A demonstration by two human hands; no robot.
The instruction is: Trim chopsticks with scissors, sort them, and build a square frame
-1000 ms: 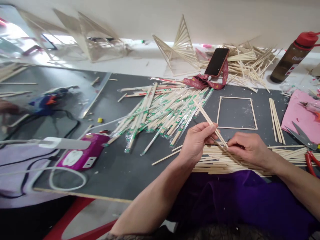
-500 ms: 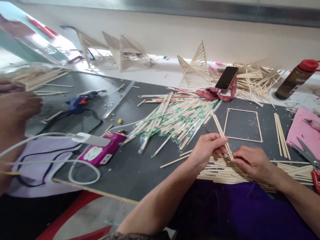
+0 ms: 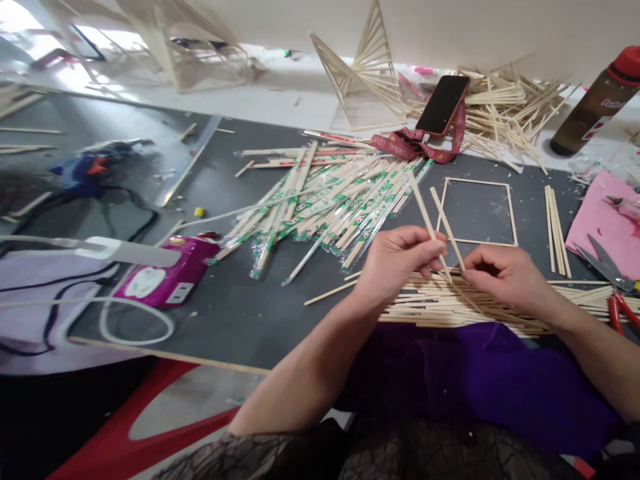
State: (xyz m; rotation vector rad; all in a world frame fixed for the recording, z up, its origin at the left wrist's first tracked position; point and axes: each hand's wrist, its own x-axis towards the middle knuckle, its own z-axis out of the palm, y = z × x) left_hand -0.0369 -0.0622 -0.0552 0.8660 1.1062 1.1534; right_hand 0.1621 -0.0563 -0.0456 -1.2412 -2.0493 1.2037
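My left hand [image 3: 397, 260] pinches one thin wooden stick [image 3: 424, 212] that points up and away. My right hand [image 3: 505, 279] pinches a second wooden stick [image 3: 447, 227] by its lower end; the two sticks spread apart at their tops. Both hands hover over a row of bare sticks [image 3: 450, 308] laid along the table's near edge. Just beyond the hands lies a square stick frame [image 3: 511, 215] on the dark table [image 3: 240, 313].
A heap of wrapped chopsticks [image 3: 320, 207] lies left of the frame. Phone [image 3: 443, 105] on a red lanyard, stick sculpture [image 3: 365, 73], loose stick pile [image 3: 505, 117] and brown bottle [image 3: 597, 107] stand behind. Scissors [image 3: 607, 270], pink paper [image 3: 603, 223], a purple power strip [image 3: 167, 283] and glue gun [image 3: 85, 170] lie about.
The pair of sticks held together has been split: each hand now holds one, with the tops apart. The other person's arm at the left has gone out of view.
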